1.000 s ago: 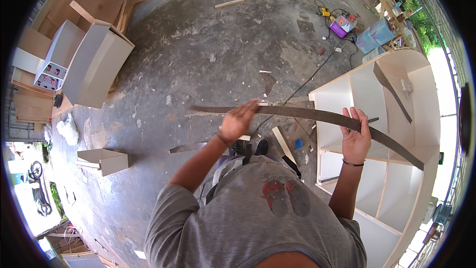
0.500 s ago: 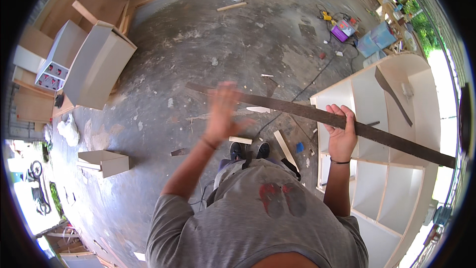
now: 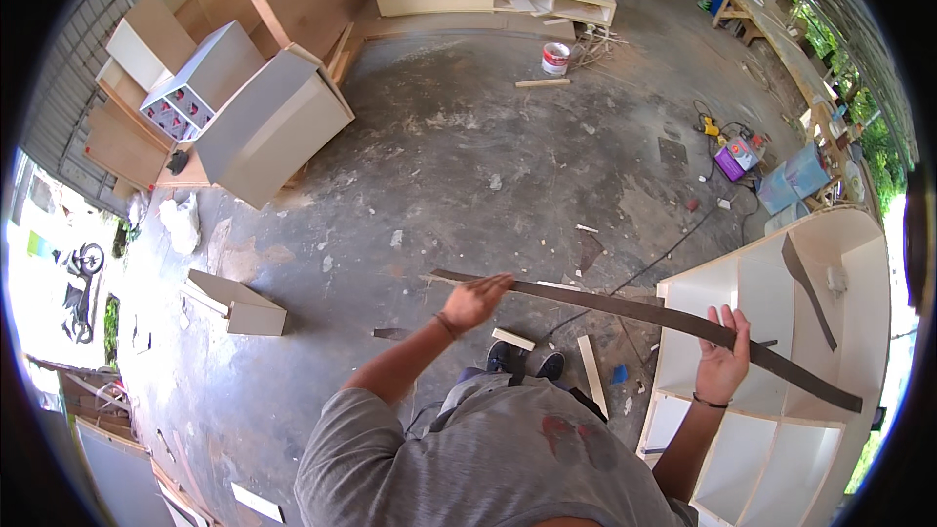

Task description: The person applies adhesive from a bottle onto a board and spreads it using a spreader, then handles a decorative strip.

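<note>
A long, thin, dark brown strip (image 3: 625, 307) stretches across in front of me, its right end reaching over the white shelf unit. My right hand (image 3: 722, 363) holds it right of its middle, between thumb and fingers, palm turned up. Close to the strip's left end lies my left hand (image 3: 474, 302), fingers straight and close together against the strip. That hand covers a short part of the strip, so its exact contact is hidden.
On the right lies the white shelf unit (image 3: 673, 340) with a dark curved offcut (image 3: 808, 291) on it. Wood pieces (image 3: 591, 376) lie near my feet. A small open box (image 3: 256, 319) stands left, boxy cabinets (image 3: 278, 127) beyond it, a paint bucket (image 3: 555, 59) far ahead.
My left hand, spread and blurred before, now rests with fingers together near the strip's left end. My right hand keeps holding the strip. The view has tilted up, showing more of the far floor.
</note>
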`<state>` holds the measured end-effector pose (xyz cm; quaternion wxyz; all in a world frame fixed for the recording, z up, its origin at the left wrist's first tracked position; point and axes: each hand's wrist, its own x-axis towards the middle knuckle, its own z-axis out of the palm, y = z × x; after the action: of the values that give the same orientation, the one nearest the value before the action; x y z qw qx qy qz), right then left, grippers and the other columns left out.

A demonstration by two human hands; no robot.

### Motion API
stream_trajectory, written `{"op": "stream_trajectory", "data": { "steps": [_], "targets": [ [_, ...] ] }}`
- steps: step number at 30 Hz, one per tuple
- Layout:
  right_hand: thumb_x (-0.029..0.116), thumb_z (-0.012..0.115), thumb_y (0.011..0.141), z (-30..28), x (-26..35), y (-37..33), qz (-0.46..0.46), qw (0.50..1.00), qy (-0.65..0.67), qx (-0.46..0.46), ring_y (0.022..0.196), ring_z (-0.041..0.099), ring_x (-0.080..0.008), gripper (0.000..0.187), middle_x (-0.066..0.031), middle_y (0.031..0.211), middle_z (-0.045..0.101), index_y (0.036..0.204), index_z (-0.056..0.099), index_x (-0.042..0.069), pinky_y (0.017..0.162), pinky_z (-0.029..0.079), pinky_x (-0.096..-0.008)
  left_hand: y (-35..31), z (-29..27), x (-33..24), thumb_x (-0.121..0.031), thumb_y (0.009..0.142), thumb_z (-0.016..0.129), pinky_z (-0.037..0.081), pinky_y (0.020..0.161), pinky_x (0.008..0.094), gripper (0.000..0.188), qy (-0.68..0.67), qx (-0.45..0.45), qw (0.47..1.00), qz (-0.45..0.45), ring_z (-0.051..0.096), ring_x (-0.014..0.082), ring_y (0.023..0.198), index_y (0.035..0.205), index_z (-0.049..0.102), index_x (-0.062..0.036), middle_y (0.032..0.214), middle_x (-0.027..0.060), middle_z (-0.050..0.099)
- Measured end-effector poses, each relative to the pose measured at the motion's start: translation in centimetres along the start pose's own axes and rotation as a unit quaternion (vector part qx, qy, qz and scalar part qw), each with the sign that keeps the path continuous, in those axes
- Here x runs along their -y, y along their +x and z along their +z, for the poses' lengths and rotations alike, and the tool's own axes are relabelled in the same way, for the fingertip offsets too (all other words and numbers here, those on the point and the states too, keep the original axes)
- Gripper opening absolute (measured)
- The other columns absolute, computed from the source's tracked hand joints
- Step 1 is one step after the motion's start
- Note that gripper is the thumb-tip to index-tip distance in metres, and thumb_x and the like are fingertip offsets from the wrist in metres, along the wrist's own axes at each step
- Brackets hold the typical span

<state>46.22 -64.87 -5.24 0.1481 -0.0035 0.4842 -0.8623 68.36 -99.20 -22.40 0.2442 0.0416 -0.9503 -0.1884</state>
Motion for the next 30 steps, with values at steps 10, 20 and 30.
{"op": "stream_trajectory", "data": {
  "steps": [10, 20, 30],
  "targets": [
    [0.034, 0.042, 0.094, -0.8, 2.8, -0.1, -0.133, 0.981, -0.142, -0.006, 0.106, 0.055, -0.0258, 0.033, -0.0143, 0.112, 0.056, 0.112, 0.05, 0.007, 0.088, 0.045, -0.0462, -13.1, -7.4, 13.6, -0.027, 0.092, 0.044, 0.048, 0.076, 0.0455, 0.027, 0.028, -0.087, 0.82, -0.565, 0.063, 0.0315, 0.088, 0.103, 0.062, -0.0103, 0.092, 0.0133, 0.066],
    [0.028, 0.05, 0.092, 7.3, -2.6, -0.8, 0.03, 0.993, -0.044, 0.105, 0.097, 0.062, -0.0316, 0.029, -0.0164, 0.102, 0.061, 0.106, 0.053, 0.003, 0.079, 0.052, -0.0427, 10.6, -4.5, -11.9, -0.016, 0.071, 0.069, 0.042, 0.086, 0.0437, 0.053, -0.099, 0.015, 0.995, -0.016, 0.051, 0.0373, 0.107, 0.119, 0.051, -0.0032, 0.114, 0.0214, 0.054],
    [0.029, 0.046, 0.094, -2.8, 3.2, 2.0, 0.065, 0.995, -0.052, 0.052, 0.105, 0.058, -0.0338, 0.038, -0.0177, 0.111, 0.059, 0.114, 0.051, -0.002, 0.09, 0.047, -0.0441, 5.0, -2.9, -6.3, 0.003, 0.062, 0.054, 0.05, 0.063, 0.0413, 0.042, -0.094, 0.027, 0.995, -0.027, 0.061, 0.0353, 0.073, 0.103, 0.057, -0.0066, 0.086, 0.0149, 0.063]
  ]
}}
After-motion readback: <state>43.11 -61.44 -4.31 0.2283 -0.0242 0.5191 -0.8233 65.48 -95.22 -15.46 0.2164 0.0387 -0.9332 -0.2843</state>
